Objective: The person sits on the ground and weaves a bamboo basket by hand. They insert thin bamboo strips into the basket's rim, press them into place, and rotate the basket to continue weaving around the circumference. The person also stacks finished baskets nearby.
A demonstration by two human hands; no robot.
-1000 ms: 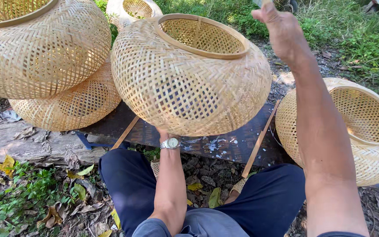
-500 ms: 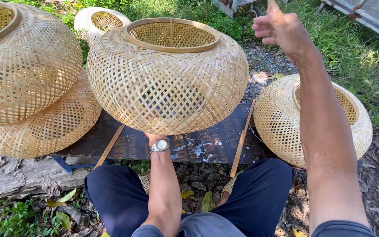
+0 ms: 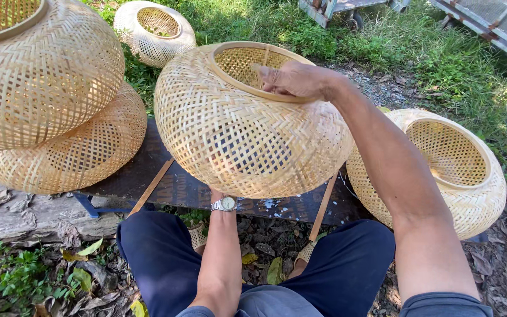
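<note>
Dropped from raised at 1 o'clock onto the rim since a moment ago, right hand (image 3: 297, 79) pinching the ring of the round woven basket (image 3: 247, 120), centre, on dark board (image 3: 165, 185); left hand hidden beneath, grip impossible to tell. Likely finishing the rim; next calls for turning it. Crowded at 9 by stacked baskets (image 3: 42, 100), at 3 by another basket (image 3: 447, 170); open at 12

Your right hand (image 3: 297, 79) rests on the rim of the woven basket (image 3: 247, 129); your left hand props it from beneath, hidden.
</note>
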